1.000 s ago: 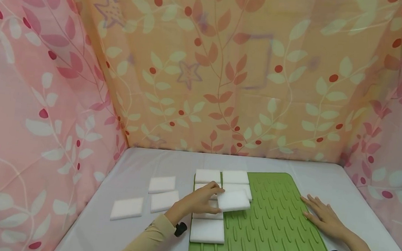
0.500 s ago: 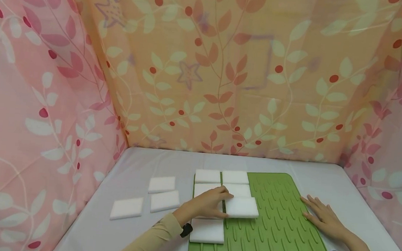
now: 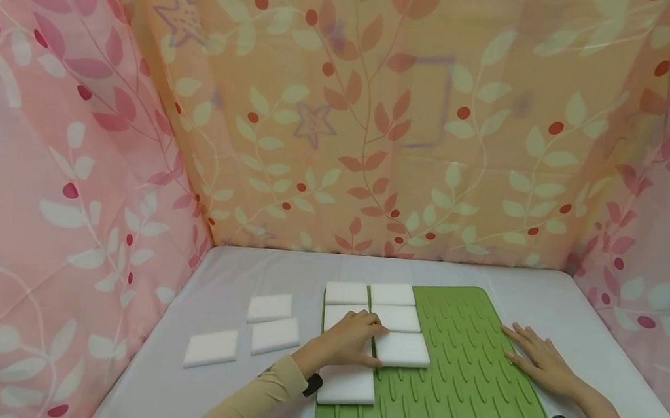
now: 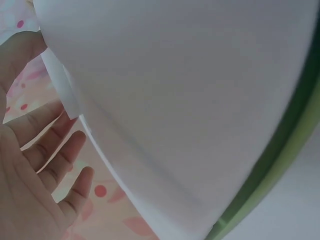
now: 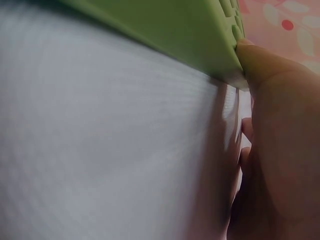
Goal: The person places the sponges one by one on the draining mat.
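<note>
In the head view a white sponge (image 3: 403,349) lies flat on a green ridged mat (image 3: 463,383), just in front of another sponge in the second column. My left hand (image 3: 351,339) pinches its left end between thumb and fingers and partly hides the first column. The left wrist view shows the left hand (image 4: 37,165) beside a large white surface. At the mat's right edge rests my right hand (image 3: 541,364), fingers extended; the right wrist view shows its thumb (image 5: 265,65) against the mat's edge (image 5: 225,50).
Several more white sponges stand in two columns on the mat's left part, such as the front one (image 3: 347,385). Left of the mat, three loose sponges (image 3: 211,347) lie on the white tabletop (image 3: 167,396). Patterned curtains (image 3: 349,105) enclose the back and sides.
My left hand has carried the sponge slightly right and toward me, then down, from tilted above the mat to flat on it. The right hand has stayed in place.
</note>
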{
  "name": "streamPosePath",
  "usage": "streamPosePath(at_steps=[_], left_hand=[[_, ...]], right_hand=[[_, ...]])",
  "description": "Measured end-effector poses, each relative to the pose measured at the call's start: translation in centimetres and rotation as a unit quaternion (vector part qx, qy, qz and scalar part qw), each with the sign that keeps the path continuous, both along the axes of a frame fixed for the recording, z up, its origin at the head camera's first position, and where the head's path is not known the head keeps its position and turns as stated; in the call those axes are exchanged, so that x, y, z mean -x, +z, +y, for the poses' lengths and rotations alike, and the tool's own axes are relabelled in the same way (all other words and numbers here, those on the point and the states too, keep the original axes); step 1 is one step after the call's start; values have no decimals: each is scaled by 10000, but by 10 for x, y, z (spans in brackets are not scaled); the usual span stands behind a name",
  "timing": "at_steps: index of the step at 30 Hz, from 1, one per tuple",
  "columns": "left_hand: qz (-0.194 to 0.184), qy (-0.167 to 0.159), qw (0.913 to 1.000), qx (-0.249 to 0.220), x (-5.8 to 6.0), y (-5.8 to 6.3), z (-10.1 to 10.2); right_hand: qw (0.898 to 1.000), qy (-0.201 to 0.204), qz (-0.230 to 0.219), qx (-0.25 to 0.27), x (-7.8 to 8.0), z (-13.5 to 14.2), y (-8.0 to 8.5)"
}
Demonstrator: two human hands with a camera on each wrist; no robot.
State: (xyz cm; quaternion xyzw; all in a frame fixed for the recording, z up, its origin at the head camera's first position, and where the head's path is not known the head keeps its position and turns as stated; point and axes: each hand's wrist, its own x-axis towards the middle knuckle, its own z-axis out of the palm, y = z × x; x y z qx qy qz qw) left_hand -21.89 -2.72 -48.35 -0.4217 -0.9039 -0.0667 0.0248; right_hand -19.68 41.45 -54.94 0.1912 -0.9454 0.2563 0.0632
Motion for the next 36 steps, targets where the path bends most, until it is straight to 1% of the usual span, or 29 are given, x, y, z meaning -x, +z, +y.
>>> streamPosePath(at_steps=[5, 10, 14, 19, 24, 36], left_hand=[[96, 20, 9999, 102, 2, -4, 1], [137, 38, 9998, 133, 3, -7, 1], [170, 55, 9997, 147, 3, -7, 2], [167, 79, 9997, 133, 2, -6, 2], [42, 126, 9999, -42, 1, -3, -1], [-51, 174, 9986, -503, 4, 11, -20]], right_hand=[[9999, 29, 113, 43, -1, 0, 1], [9999, 25, 99, 42, -1, 0, 0], [10000, 27, 70, 35, 0, 0, 1], [10000, 24, 91, 18, 0, -1, 2], [10000, 7, 11, 60, -2, -3, 4], [10000, -15, 44, 2, -1, -1, 3]])
